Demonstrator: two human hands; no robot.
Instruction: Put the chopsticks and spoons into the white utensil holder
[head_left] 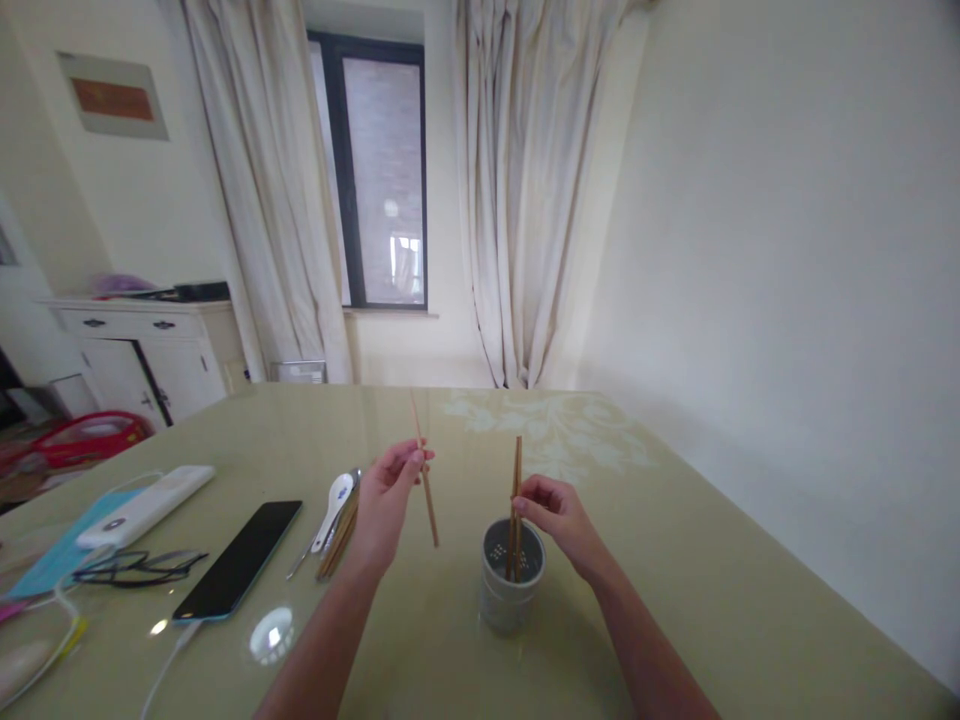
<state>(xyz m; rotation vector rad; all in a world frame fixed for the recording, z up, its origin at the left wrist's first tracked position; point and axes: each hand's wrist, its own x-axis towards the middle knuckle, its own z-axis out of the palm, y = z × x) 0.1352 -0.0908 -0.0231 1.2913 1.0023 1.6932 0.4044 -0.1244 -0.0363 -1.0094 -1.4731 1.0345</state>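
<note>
On the table [720, 570], a gray holder [506, 608] stands upright, and the right hand [559, 512] pinches chopsticks [517, 465] whose lower ends reach inside it. Leftward, the left hand [388, 492] grips another chopstick [430, 512], tilted in midair; beyond stands a window [384, 180].

Left hand [386, 495]: pinches one chopstick [430, 508] up in the air.
Right hand [556, 512]: holds some chopsticks [517, 500] that stand in the cup [507, 602].
Cup: gray, upright on the table [637, 630], light dots inside.
Spoon [331, 512]: white, lying next to more chopsticks [341, 540].
Phone [240, 562]: black, with a white cord [172, 657].
Glasses [141, 570]: near the phone.
Window [384, 180]: at the back, between pale curtains [259, 170].
</note>
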